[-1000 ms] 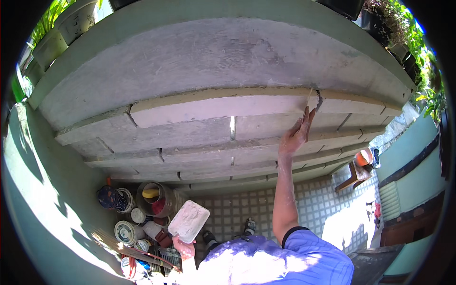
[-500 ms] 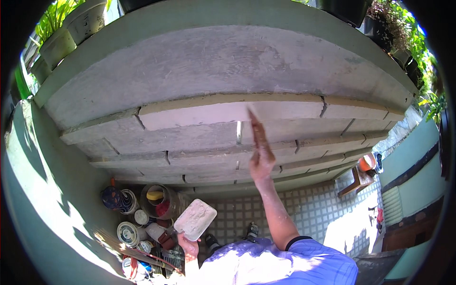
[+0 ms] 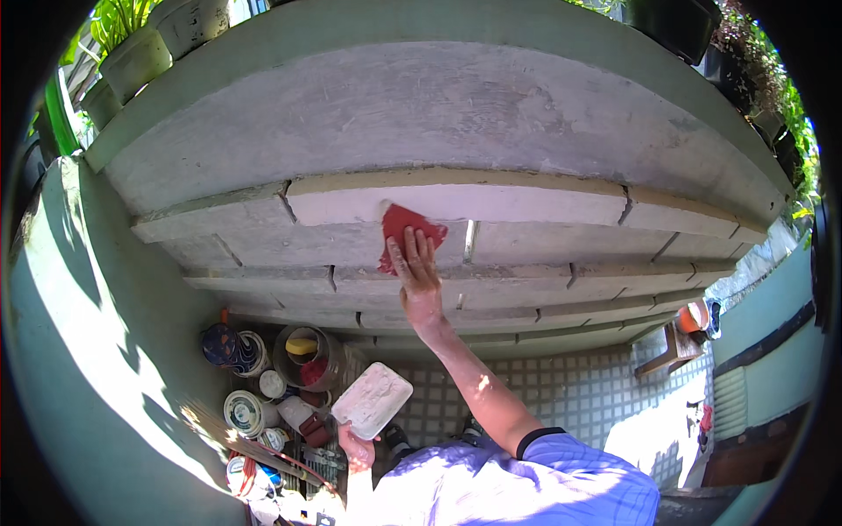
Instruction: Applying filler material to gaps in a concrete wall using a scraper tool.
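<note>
My right hand (image 3: 421, 279) reaches up to the wall, its fingers laid over a flat red spreader (image 3: 402, 221). A pale smear shows at the spreader's upper left corner, which meets the lower part of a long raised block (image 3: 517, 202) with a white-coated face. Lower down, my left hand (image 3: 356, 445) grips a shallow white tray (image 3: 375, 399) by its near edge. Whitish paste covers what shows of the tray's surface. Beneath the block, grey courses (image 3: 491, 279) of the wall are split by dark vertical joints.
Buckets (image 3: 249, 414), tubs and a clear bin (image 3: 282, 359) with a yellow sponge crowd the lower left corner. Potted plants (image 3: 136, 66) line the wall's top. A small wooden bench (image 3: 671, 349) stands on the tiled floor (image 3: 561, 386) at right.
My right hand has swung left along the block. The spreader, edge-on and hard to see before, now shows its broad red face. The tray stays in my left hand; the view has shifted slightly.
</note>
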A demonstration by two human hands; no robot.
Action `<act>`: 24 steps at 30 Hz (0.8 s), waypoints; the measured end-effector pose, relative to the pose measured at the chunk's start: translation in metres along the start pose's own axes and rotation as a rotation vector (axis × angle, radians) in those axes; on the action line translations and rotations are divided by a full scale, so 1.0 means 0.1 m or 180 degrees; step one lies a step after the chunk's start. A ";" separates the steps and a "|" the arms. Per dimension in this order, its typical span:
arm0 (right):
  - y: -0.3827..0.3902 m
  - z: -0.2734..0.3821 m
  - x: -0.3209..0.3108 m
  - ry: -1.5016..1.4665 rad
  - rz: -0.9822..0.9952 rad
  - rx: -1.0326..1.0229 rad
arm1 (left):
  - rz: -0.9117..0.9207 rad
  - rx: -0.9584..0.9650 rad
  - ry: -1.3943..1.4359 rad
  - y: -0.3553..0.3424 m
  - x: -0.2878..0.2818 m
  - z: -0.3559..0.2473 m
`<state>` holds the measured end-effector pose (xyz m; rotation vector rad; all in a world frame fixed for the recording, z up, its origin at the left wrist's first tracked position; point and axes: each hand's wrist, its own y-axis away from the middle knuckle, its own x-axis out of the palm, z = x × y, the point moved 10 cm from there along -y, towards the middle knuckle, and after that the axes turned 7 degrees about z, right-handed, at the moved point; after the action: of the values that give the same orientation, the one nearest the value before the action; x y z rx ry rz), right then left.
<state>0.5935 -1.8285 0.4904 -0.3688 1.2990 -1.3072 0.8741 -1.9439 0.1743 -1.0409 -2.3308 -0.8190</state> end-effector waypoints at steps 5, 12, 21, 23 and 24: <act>0.37 0.14 0.47 -0.1821 0.1829 0.0406 | -0.0107 0.0085 -0.0088 0.04 0.11 -0.07; 0.94 0.05 0.27 -0.1814 0.3860 0.0331 | 0.0471 0.0083 -0.0317 -0.25 0.72 -0.31; 1.28 0.23 0.33 -0.1148 0.4545 0.0119 | 0.0967 0.0223 -0.0737 -0.46 1.21 -0.22; 1.39 0.24 0.35 -0.1440 0.4520 0.0028 | 0.0994 -0.0137 -0.0745 -0.39 1.32 -0.16; 1.46 0.15 0.38 -0.1440 0.4518 0.0053 | 0.1002 -0.0157 -0.0750 -0.36 1.35 -0.15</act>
<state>0.6672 -1.8201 0.3578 0.2736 0.7971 -0.0070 0.7661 -1.9053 0.2554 -1.5509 -2.2549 -0.6633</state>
